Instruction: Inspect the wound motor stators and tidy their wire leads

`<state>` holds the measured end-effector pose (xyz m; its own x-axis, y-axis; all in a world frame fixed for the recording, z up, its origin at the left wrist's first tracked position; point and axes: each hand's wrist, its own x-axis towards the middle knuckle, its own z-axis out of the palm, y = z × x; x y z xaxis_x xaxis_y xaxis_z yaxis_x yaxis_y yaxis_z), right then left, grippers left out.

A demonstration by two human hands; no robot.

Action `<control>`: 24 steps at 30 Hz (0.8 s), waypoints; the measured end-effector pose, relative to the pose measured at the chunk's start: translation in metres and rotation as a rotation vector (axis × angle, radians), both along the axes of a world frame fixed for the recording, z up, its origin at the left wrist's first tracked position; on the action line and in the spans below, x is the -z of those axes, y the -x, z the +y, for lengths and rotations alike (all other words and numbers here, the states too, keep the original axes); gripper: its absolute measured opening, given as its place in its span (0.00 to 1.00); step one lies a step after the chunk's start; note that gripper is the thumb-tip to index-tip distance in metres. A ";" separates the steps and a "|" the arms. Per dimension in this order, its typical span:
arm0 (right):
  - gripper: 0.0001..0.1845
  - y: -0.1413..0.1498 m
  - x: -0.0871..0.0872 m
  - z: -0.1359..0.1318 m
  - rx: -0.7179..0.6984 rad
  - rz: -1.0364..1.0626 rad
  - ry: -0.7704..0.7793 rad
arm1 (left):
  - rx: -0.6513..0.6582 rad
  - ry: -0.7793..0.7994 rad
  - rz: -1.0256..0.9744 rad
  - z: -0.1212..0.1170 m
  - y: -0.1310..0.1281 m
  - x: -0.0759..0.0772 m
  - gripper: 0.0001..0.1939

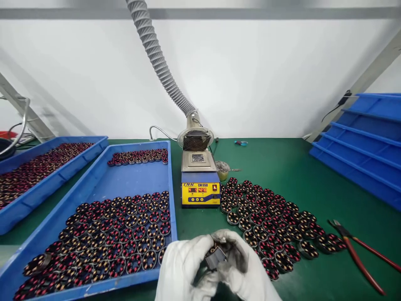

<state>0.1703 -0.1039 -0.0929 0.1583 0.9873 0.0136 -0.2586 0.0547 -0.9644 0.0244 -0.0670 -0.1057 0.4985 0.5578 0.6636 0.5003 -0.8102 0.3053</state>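
Both my hands wear white gloves and meet at the bottom middle of the view. Between them is a motor stator (216, 256), a dark ring with copper windings and a grey metal side. My left hand (183, 267) closes on its left side, while my right hand (246, 265) curls round the right, its fingertips dark with grime. The fingers partly hide the stator. Just beyond stands a yellow and blue solder pot (200, 194) with a lit red display and a small square bath (198, 158).
Left of my hands, a blue tray (138, 179) holds rows of stators; another blue tray (56, 196) lies farther left. Loose stators (269, 217) spread over the green mat at right, beside red-handled cutters (357, 255). A small tub (222, 169), duct (156, 54) and stacked blue trays (360, 142) stand behind.
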 end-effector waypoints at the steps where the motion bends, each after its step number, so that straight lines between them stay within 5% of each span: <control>1: 0.14 -0.005 -0.005 0.000 -0.027 -0.074 -0.023 | 0.042 0.074 -0.025 -0.001 0.001 -0.003 0.18; 4: 0.09 -0.018 -0.018 -0.001 -0.124 -0.265 -0.095 | 0.135 0.259 -0.069 -0.004 0.004 -0.013 0.13; 7: 0.03 -0.019 -0.020 0.000 -0.155 -0.357 -0.162 | 0.191 0.256 -0.048 -0.004 0.003 -0.023 0.10; 11: 0.11 -0.009 -0.011 0.001 -0.023 -0.002 -0.069 | 0.209 0.025 -0.015 -0.003 0.001 -0.027 0.12; 14: 0.15 -0.010 -0.009 0.000 0.023 0.365 0.043 | 0.203 0.147 0.034 -0.004 0.006 -0.022 0.08; 18: 0.09 -0.016 -0.012 0.002 -0.173 0.071 0.063 | 0.283 0.244 0.044 -0.004 0.013 -0.014 0.15; 21: 0.08 -0.010 -0.011 0.004 -0.174 -0.074 -0.058 | 0.288 0.129 0.036 -0.004 0.011 -0.011 0.15; 24: 0.10 -0.001 -0.009 0.003 0.062 0.025 -0.121 | 0.065 -0.133 0.060 -0.007 0.008 -0.014 0.10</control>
<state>0.1716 -0.1004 -0.0842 0.2212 0.9669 0.1274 -0.2748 0.1871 -0.9431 0.0168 -0.0737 -0.0919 0.5714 0.4324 0.6975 0.4595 -0.8728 0.1646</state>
